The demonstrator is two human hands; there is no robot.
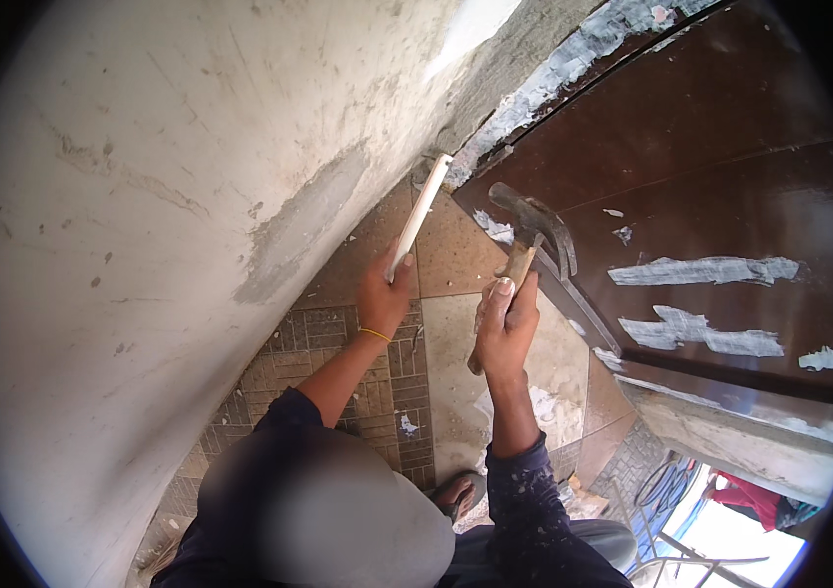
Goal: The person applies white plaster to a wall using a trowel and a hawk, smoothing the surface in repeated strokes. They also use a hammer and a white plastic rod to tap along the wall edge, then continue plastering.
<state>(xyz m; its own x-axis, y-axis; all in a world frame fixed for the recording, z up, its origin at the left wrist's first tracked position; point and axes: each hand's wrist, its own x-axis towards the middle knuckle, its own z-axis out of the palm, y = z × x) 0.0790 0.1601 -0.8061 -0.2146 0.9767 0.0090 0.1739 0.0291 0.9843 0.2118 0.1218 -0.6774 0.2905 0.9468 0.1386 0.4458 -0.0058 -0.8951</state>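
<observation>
My left hand (383, 302) is closed round the lower end of a narrow, straight white strip (423, 211). The strip slants up to the corner where the wall and the door frame come together; whether its tip touches there I cannot tell. In my right hand (507, 328) is a claw hammer (534, 218), gripped by its wooden handle with the thumb lying along it. The hammer's metal head stands to the right of the strip, apart from it, in front of the brown door (730, 186).
A beige wall (142, 147) with a grey patch rises on the left. Whitish smears mark the door and its edge (534, 98). Below lie floor tiles (446, 323), some with pale flakes. My sandalled foot (457, 495) shows below. Coiled blue hose (666, 485) and red cloth (754, 495) are lower right.
</observation>
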